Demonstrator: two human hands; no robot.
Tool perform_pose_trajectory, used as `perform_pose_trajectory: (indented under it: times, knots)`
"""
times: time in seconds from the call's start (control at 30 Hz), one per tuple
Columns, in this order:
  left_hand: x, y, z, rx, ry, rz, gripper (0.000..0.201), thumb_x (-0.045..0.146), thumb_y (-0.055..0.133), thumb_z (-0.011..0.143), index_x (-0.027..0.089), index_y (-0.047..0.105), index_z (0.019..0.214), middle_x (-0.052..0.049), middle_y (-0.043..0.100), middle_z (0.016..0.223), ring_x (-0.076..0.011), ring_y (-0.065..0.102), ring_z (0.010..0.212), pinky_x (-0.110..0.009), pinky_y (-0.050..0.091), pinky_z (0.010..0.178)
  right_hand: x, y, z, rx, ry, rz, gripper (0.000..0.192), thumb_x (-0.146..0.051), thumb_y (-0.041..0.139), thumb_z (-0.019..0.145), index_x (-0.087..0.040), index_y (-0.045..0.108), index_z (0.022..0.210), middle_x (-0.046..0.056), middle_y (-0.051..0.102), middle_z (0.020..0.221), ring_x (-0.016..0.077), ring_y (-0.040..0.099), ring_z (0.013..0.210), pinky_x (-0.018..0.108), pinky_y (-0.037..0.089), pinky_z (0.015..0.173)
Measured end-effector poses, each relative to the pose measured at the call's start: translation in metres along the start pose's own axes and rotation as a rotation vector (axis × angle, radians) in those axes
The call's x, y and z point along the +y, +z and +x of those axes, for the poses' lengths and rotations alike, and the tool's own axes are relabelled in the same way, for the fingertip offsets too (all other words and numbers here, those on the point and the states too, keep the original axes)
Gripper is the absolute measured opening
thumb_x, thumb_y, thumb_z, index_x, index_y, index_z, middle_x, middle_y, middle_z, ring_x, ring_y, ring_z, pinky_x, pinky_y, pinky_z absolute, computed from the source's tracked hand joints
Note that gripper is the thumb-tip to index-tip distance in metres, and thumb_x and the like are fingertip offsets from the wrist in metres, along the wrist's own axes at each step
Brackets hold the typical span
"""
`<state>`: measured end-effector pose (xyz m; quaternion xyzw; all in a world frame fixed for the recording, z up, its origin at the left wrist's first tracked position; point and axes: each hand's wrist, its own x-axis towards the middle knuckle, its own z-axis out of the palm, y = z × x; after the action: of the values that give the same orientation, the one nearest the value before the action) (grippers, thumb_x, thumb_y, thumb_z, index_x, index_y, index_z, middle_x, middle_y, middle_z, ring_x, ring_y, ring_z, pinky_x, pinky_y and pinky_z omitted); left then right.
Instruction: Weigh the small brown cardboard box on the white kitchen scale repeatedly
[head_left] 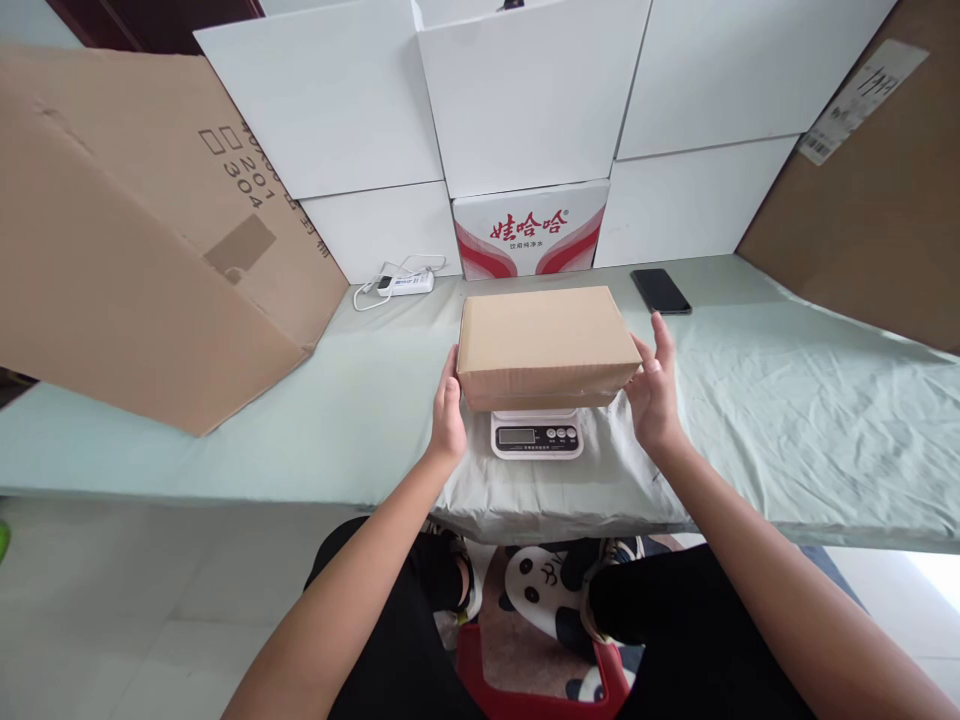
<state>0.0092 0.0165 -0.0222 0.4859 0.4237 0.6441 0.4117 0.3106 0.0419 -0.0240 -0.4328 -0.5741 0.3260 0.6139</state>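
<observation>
A closed brown cardboard box (pixel 546 330) sits on or just over a small white digital kitchen scale (pixel 537 446) and hides most of its top. The scale's display and buttons face me; no reading can be made out. My left hand (pixel 449 408) lies against the box's left side, its fingers partly hidden behind that side. At the opposite end, my right hand (pixel 654 388) grips the right front corner, with one finger raised off the cardboard. Between them the two hands hold the box.
A pale green cloth (pixel 330 430) covers the table. Behind the box, a black phone (pixel 661 291) lies to the right and a white power strip (pixel 406 284) with a cable to the left. White boxes (pixel 536 95) form a back wall; large cardboard panels (pixel 150 230) flank both sides.
</observation>
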Motion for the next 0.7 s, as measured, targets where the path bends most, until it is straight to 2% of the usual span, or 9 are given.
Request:
perform_pose_trajectory:
  times: [0.2, 0.33, 0.53, 0.7]
  knots:
    - [0.002, 0.005, 0.000, -0.055, 0.056, -0.021, 0.079, 0.086, 0.045, 0.102, 0.030, 0.070, 0.151, -0.008, 0.065, 0.167, -0.0329, 0.043, 0.170, -0.047, 0.036, 0.141, 0.003, -0.001, 0.001, -0.036, 0.008, 0.035, 0.075, -0.080, 0.039, 0.103, -0.055, 0.022, 0.173, 0.005, 0.054, 0.174, 0.0420, 0.065, 0.151, 0.072, 0.059, 0.113]
    - [0.002, 0.007, -0.001, -0.060, 0.051, -0.031, 0.077, 0.085, 0.047, 0.102, 0.029, 0.072, 0.149, -0.010, 0.069, 0.162, -0.0334, 0.045, 0.168, -0.048, 0.037, 0.140, -0.003, 0.004, -0.001, -0.074, 0.034, 0.071, 0.074, -0.080, 0.036, 0.104, -0.057, 0.022, 0.173, 0.002, 0.054, 0.175, 0.0406, 0.063, 0.153, 0.071, 0.060, 0.114]
    - [0.000, 0.007, -0.001, -0.058, 0.053, -0.024, 0.076, 0.084, 0.046, 0.102, 0.030, 0.072, 0.149, -0.009, 0.070, 0.161, -0.0338, 0.044, 0.169, -0.049, 0.037, 0.140, -0.017, 0.014, -0.006, -0.039, 0.117, 0.175, 0.080, -0.082, 0.046, 0.100, -0.051, 0.032, 0.172, -0.002, 0.049, 0.179, 0.0400, 0.047, 0.167, 0.066, 0.056, 0.124]
    - [-0.003, 0.007, -0.001, -0.042, 0.022, -0.014, 0.077, 0.086, 0.044, 0.102, 0.031, 0.071, 0.149, -0.008, 0.068, 0.164, -0.0329, 0.042, 0.171, -0.049, 0.033, 0.143, -0.012, 0.018, -0.009, -0.043, 0.109, 0.156, 0.079, -0.082, 0.045, 0.101, -0.050, 0.033, 0.172, -0.004, 0.041, 0.184, 0.0387, 0.038, 0.172, 0.068, 0.050, 0.131]
